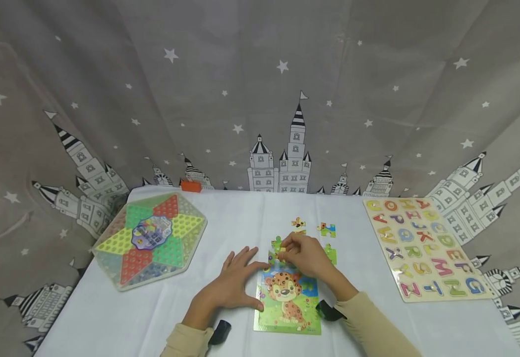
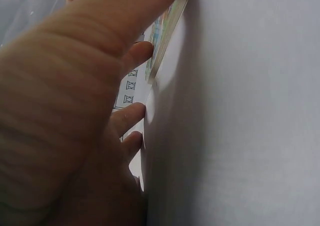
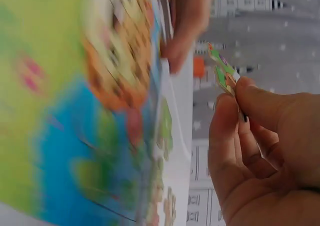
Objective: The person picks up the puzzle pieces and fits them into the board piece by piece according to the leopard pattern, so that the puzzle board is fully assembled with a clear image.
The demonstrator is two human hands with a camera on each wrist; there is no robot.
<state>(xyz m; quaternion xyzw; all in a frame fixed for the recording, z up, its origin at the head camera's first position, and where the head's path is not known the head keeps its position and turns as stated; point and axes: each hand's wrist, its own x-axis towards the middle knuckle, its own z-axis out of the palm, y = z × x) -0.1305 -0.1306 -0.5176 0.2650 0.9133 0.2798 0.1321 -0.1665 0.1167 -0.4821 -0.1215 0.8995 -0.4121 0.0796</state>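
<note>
The right hand's (image 1: 306, 255) fingers are pinching a thin, green-printed jigsaw piece (image 3: 228, 81) over the far end of a rectangular spotted-cub puzzle (image 1: 288, 302); a fitting step seems to be going on, the next move calling, I'd judge, for turning the piece to match its neighbours; the left hand (image 1: 236, 282), fingers spread, is touching the puzzle's left edge; farther out, loose multicoloured pieces (image 1: 328, 230) are lying on the white-covered tabletop (image 1: 233, 218).

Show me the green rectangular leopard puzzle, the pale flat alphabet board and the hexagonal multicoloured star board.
Leopard puzzle (image 1: 292, 311): head view, the leopard's body.
Alphabet board (image 1: 422, 253): head view, near its middle.
Star board (image 1: 151, 232): head view, its purple centre.
</note>
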